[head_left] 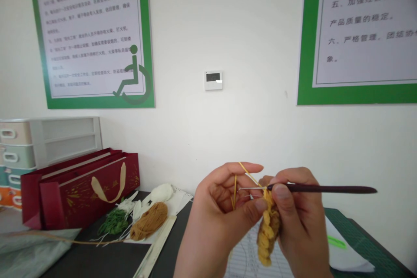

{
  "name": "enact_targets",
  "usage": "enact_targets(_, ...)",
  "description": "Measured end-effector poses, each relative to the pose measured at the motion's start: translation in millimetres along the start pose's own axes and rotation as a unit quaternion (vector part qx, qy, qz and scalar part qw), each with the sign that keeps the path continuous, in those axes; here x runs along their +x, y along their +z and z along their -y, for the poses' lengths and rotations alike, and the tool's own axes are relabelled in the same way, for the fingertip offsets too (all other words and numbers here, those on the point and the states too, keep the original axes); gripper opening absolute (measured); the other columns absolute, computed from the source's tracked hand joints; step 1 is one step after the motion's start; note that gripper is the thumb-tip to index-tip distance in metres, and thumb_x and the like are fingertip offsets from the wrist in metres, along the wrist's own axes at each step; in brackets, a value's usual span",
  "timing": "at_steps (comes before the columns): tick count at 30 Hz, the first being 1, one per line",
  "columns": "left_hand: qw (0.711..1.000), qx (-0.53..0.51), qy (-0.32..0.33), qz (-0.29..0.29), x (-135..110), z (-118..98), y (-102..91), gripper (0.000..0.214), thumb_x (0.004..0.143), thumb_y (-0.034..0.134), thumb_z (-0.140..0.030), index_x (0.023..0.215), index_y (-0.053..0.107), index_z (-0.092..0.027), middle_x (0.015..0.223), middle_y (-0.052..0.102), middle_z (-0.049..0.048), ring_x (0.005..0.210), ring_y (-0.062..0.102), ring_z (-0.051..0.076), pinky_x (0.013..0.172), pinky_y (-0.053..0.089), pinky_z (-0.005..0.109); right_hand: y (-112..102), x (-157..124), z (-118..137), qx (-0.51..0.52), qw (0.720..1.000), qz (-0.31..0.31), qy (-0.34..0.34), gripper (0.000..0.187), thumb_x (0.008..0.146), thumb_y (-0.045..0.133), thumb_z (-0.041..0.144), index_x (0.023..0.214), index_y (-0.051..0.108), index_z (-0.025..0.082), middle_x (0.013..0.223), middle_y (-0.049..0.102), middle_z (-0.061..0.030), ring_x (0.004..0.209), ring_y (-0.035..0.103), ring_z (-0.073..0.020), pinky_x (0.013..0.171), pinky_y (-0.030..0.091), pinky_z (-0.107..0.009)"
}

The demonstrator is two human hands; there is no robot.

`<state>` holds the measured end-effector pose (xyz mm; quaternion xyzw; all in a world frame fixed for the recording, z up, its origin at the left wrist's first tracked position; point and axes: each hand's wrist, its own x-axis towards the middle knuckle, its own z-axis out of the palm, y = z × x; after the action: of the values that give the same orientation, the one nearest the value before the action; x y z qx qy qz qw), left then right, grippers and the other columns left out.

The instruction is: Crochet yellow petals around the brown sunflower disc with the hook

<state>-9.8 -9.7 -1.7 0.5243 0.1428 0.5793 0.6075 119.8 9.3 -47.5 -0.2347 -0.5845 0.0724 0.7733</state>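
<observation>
The right hand (301, 221) has its grip clenched on a dark-handled crochet hook (322, 189), whose steel tip points toward the left hand (221, 213). That hand's grip is curled, with yellow yarn (235, 191) strung through its fingers. A yellow crochet piece (269, 230) hangs between both hands, above a printed sheet (247, 256) on the dark tabletop (81, 260).

"产品质量的稳定" on wall poster (361, 26)
</observation>
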Motion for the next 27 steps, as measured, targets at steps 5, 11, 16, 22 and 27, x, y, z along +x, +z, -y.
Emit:
enact_targets(5, 0.999, 0.013, 0.005, -0.029, -0.8, -6.3, 1.0, 0.037, 0.068, 0.095, -0.016, 0.101, 0.08, -0.018, 0.072, 0.069, -0.0008, 0.062, 0.057, 0.006, 0.06, 0.045, 0.016, -0.1, 1.3, -0.5, -0.039, 0.999, -0.006, -0.036, 0.005, 0.1, 0.06, 0.03, 0.096, 0.063, 0.028, 0.085, 0.062, 0.0006, 0.074, 0.062, -0.0139, 0.063, 0.051, -0.025)
enact_targets(11, 0.998, 0.033, 0.002, -0.049, 0.5, -10.5, -3.0, 0.038, 0.066, 0.097, -0.02, 0.101, 0.081, -0.018, 0.075, 0.07, 0.0013, 0.067, 0.061, 0.01, 0.064, 0.046, 0.019, -0.9, 5.5, -4.1, 0.011, 1.0, 0.003, -0.009, 0.008, 0.1, 0.06, 0.032, 0.095, 0.065, 0.027, 0.084, 0.063, -0.0001, 0.071, 0.06, -0.0135, 0.059, 0.049, -0.023)
enact_targets(16, 0.998, 0.047, -0.001, -0.046, 0.6, -9.7, -4.7, 0.04, 0.067, 0.096, -0.021, 0.104, 0.081, -0.018, 0.076, 0.07, 0.0018, 0.067, 0.06, 0.011, 0.063, 0.044, 0.021, -0.7, 7.5, -5.8, 0.038, 0.999, 0.02, 0.0, 0.007, 0.101, 0.059, 0.031, 0.097, 0.065, 0.028, 0.085, 0.064, -0.0003, 0.075, 0.061, -0.0139, 0.061, 0.051, -0.022)
enact_targets(22, 0.998, 0.044, 0.014, -0.053, -0.9, -8.2, -3.0, 0.04, 0.066, 0.096, -0.02, 0.104, 0.08, -0.018, 0.076, 0.071, 0.0019, 0.069, 0.06, 0.011, 0.066, 0.046, 0.021, -2.2, 7.5, -5.2, 0.043, 0.999, 0.031, -0.004, 0.009, 0.101, 0.058, 0.029, 0.096, 0.065, 0.027, 0.086, 0.065, -0.0009, 0.078, 0.062, -0.014, 0.064, 0.053, -0.022)
enact_targets(27, 0.998, 0.04, 0.008, -0.043, 0.2, -10.3, -3.7, 0.044, 0.064, 0.098, -0.019, 0.104, 0.081, -0.019, 0.074, 0.071, 0.0, 0.067, 0.06, 0.009, 0.065, 0.046, 0.02, -3.0, 6.9, -4.3, 0.037, 0.999, 0.038, 0.009, 0.01, 0.101, 0.058, 0.03, 0.096, 0.065, 0.027, 0.086, 0.064, 0.0001, 0.078, 0.062, -0.0123, 0.066, 0.053, -0.019)
